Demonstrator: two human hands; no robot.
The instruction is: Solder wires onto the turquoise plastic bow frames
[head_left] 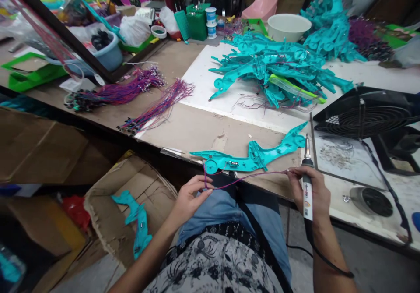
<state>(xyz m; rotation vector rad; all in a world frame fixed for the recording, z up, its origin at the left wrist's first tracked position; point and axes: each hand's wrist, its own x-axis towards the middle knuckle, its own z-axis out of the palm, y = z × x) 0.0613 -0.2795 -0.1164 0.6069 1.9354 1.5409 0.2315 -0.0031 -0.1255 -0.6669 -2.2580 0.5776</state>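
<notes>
My left hand (194, 196) pinches a thin purple wire (243, 179) close to the table's front edge. The wire stretches across to my right hand (311, 192), whose thumb and finger meet at its far end. That same hand also grips a soldering iron (307, 188) with a white and black handle, its metal tip pointing up and away from me. Just beyond both hands lies a turquoise plastic part (252, 155), long and curved, with a small metal piece set into it. From the part's left end the wire runs down to my left fingers.
Turquoise parts lie heaped (272, 65) at the back, near a white basin (288, 26). Bundled wires (157, 104) rest on the left. A black fan (367, 113) and round tin (370, 201) stand on the right. Below the table, a cardboard box (98, 214) holds turquoise parts.
</notes>
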